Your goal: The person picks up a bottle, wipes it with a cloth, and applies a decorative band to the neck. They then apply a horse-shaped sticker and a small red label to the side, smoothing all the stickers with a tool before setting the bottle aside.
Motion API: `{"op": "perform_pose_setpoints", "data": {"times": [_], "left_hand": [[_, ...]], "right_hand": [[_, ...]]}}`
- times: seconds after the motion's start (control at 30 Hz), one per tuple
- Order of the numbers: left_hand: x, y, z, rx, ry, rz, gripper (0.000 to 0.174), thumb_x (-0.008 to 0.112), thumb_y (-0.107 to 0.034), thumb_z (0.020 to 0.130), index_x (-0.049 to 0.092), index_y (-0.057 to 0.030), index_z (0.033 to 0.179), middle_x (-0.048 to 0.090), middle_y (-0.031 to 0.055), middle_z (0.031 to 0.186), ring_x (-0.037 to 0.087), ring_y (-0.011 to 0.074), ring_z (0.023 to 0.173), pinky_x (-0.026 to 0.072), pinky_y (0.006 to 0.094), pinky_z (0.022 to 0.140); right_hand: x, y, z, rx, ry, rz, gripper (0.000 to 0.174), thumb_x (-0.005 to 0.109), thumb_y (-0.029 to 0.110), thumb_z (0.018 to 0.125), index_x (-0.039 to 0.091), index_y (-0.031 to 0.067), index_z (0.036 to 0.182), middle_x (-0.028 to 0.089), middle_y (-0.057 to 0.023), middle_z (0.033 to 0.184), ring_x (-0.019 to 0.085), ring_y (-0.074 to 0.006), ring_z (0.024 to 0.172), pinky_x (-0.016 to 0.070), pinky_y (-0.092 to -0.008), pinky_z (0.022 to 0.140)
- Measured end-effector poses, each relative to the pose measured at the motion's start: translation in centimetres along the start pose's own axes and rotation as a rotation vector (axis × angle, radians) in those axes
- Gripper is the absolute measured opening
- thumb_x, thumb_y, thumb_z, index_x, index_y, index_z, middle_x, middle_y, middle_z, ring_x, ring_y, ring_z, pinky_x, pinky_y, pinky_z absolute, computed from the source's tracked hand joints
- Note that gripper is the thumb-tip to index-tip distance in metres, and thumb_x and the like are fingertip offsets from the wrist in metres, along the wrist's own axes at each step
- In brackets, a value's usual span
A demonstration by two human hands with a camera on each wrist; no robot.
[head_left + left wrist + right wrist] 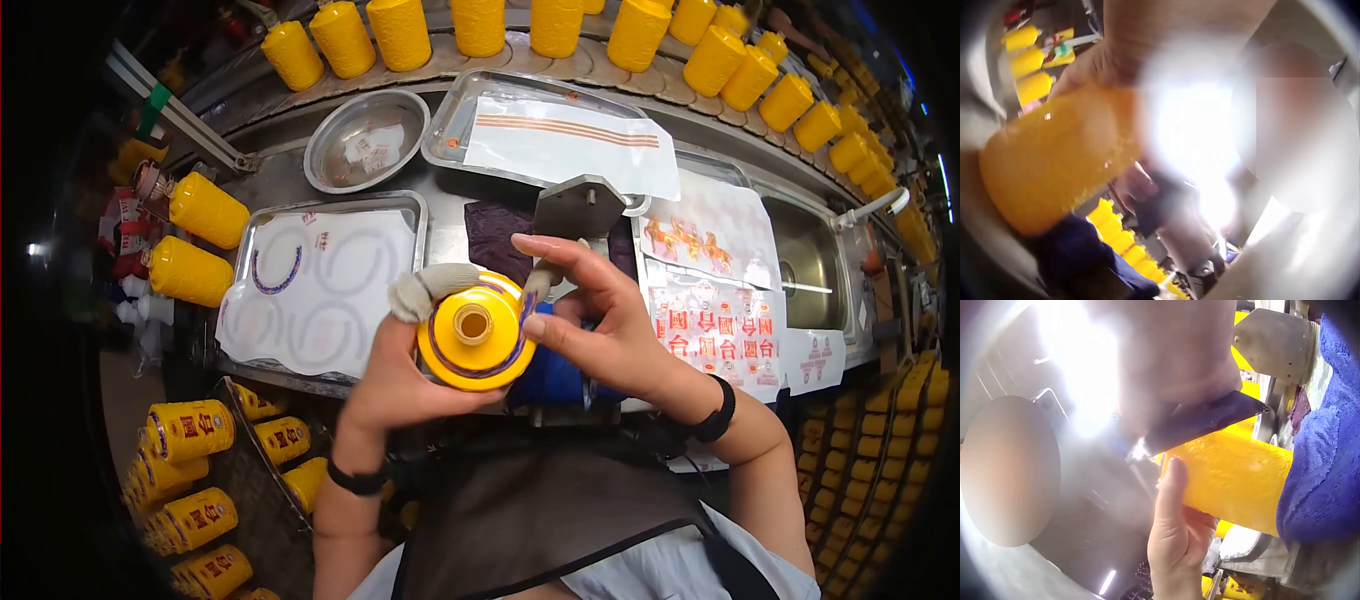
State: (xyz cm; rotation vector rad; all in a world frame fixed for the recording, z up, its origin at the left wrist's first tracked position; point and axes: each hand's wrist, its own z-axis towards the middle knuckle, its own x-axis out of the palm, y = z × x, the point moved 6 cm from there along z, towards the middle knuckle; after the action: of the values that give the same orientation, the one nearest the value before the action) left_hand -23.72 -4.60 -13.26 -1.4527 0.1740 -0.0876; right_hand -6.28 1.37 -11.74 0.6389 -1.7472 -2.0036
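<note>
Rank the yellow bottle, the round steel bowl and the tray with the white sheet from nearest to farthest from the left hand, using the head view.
1. yellow bottle: gripped by the left hand itself.
2. tray with the white sheet: just beyond the hand, to its left.
3. round steel bowl: farther back, near the conveyor.

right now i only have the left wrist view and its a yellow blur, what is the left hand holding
Observer: The left hand grips a yellow bottle, its open mouth facing the head camera.
Operator: and the other one
Observer: The right hand pinches the bottle's shoulder, thumb on a purple band ringing it.
Operator: anything on the fingers
Observer: A white cloth cot covers one of the left hand's fingers.
</note>
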Motion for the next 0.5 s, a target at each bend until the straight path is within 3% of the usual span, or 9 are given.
{"op": "perform_pose_setpoints", "data": {"times": [0.07,0.1,0.2,0.23,0.33,0.37,0.5], "left_hand": [[-1.1,0.4,1.4,-0.143,0.340,-0.199,0.097,0.093,-0.006,0.054,0.041,-0.0039,0.136,0.047,0.0121,0.139,0.050,0.0234,0.127,0.0405,0.0358,0.107],[-1.3,0.4,2.0,-0.119,0.442,-0.160,0.102,0.095,-0.014,0.053,0.041,-0.0036,0.138,0.044,0.0124,0.145,0.048,0.0235,0.130,0.0380,0.0371,0.109],[-2.7,-1.3,2.3,0.062,0.427,0.149,0.104,0.095,-0.023,0.054,0.042,-0.0026,0.141,0.040,0.0134,0.148,0.045,0.0245,0.133,0.0344,0.0384,0.112],[-2.8,-2.0,1.6,0.033,0.346,0.047,0.094,0.090,-0.021,0.059,0.047,-0.0029,0.141,0.050,0.0110,0.141,0.047,0.0237,0.132,0.0295,0.0358,0.114],[-2.6,-1.3,-0.7,-0.109,0.056,-0.109,0.089,0.090,-0.018,0.061,0.049,-0.0013,0.138,0.052,0.0125,0.139,0.048,0.0238,0.131,0.0309,0.0363,0.113],[-2.1,-1.1,-1.1,-0.072,-0.010,-0.065,0.081,0.087,-0.014,0.066,0.050,-0.0003,0.137,0.054,0.0135,0.138,0.050,0.0231,0.129,0.0331,0.0368,0.112],[-1.6,-0.6,-1.4,-0.099,-0.073,-0.148,0.076,0.084,-0.010,0.069,0.050,0.0003,0.137,0.053,0.0136,0.139,0.051,0.0223,0.128,0.0357,0.0369,0.111]], "right_hand": [[0.0,-0.4,-0.4,0.051,-0.059,0.098,0.054,0.069,0.004,0.084,0.052,0.0064,0.135,0.056,0.0000,0.114,0.039,0.0026,0.058,0.0333,-0.0161,0.051],[0.0,-0.6,-0.5,0.074,-0.087,0.146,0.050,0.068,0.004,0.084,0.055,0.0059,0.132,0.056,0.0003,0.111,0.039,0.0025,0.058,0.0335,-0.0160,0.052],[0.0,-1.1,-1.2,0.109,-0.091,0.154,0.039,0.067,0.005,0.086,0.059,0.0053,0.124,0.055,0.0022,0.101,0.039,0.0022,0.059,0.0337,-0.0157,0.054],[0.0,-1.3,-1.4,0.176,-0.077,0.135,0.039,0.072,0.012,0.083,0.060,0.0059,0.120,0.055,0.0021,0.095,0.039,0.0002,0.060,0.0336,-0.0171,0.054],[0.4,0.4,-1.2,-0.005,0.003,-0.175,0.047,0.079,0.019,0.078,0.060,0.0066,0.119,0.054,0.0004,0.093,0.039,-0.0023,0.061,0.0333,-0.0196,0.052],[0.7,0.4,-1.1,-0.030,0.041,-0.245,0.057,0.084,0.020,0.075,0.056,0.0064,0.123,0.056,0.0014,0.102,0.040,0.0003,0.057,0.0341,-0.0164,0.051],[1.0,-0.7,-0.6,0.126,0.072,-0.038,0.054,0.082,0.018,0.077,0.054,0.0067,0.122,0.055,0.0039,0.096,0.037,0.0019,0.055,0.0305,-0.0158,0.049]]}}
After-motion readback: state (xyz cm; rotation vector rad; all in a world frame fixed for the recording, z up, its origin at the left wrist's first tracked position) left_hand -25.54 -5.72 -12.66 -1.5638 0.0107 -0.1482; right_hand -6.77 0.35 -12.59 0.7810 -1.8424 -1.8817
